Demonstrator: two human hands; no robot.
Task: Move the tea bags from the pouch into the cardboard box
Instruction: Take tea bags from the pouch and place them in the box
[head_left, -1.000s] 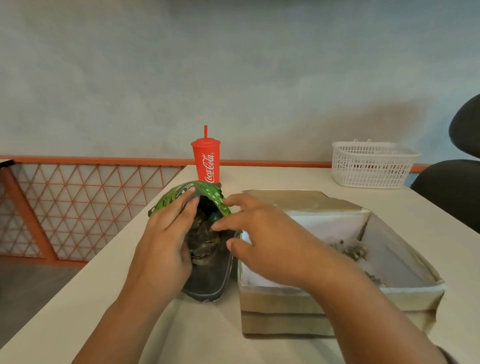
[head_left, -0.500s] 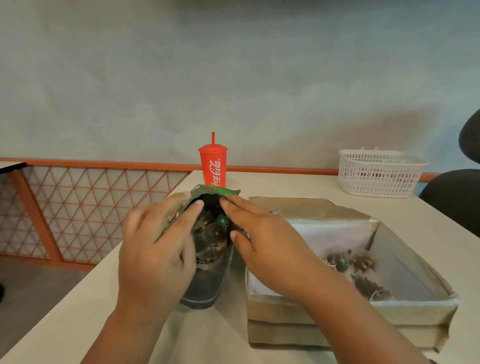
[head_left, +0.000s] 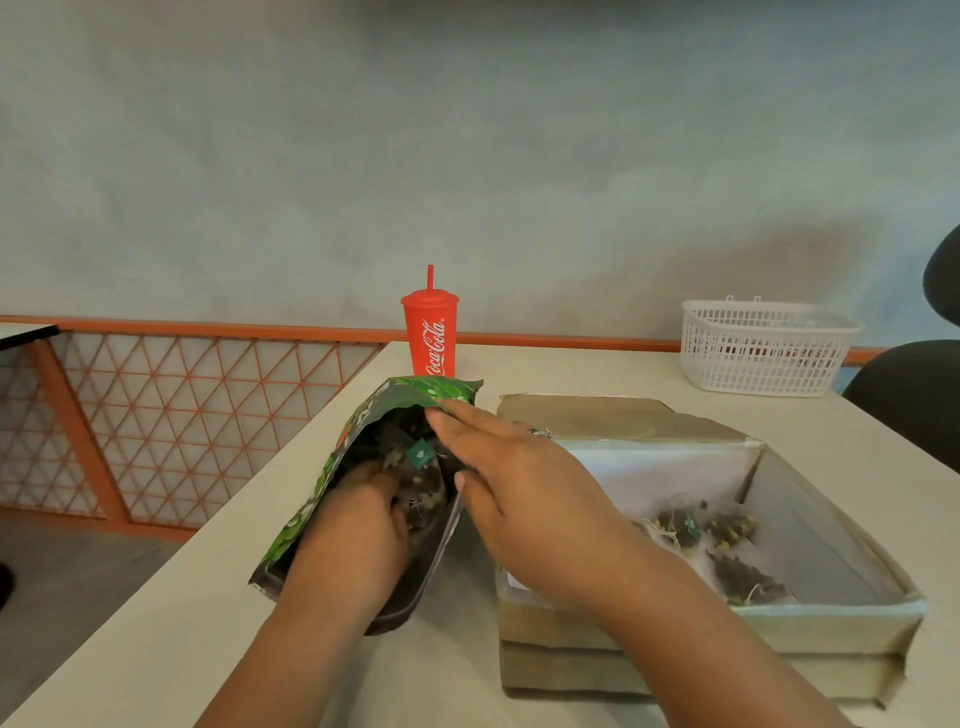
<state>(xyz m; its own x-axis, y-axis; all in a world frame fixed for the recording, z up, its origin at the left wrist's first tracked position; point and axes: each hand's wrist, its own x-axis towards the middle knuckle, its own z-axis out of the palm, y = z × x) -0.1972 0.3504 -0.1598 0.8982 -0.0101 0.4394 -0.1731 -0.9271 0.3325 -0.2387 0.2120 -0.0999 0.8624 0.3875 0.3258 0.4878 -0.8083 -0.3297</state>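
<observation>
The green pouch (head_left: 307, 512) lies open on the worktop (head_left: 156, 649), just left of the cardboard box (head_left: 675, 631). The left hand (head_left: 353, 540) is deep inside the pouch, with its fingers down among the dark tea bags (head_left: 423, 491). I cannot tell if its grip has hold of one. A small green tag (head_left: 420, 455) shows there, but its mark is too small to read.

The right hand (head_left: 524, 499) reaches over from the box side. Its grip is wide, and its straight fingers touch the pouch's top edge.

Other tea bags (head_left: 698, 525) lie inside the box, at its near right end.

Behind the pouch, left of the box's far end, stands a red cup (head_left: 430, 340) that says "Coca-Cola". A white basket (head_left: 763, 351) sits past the box's far right.
</observation>
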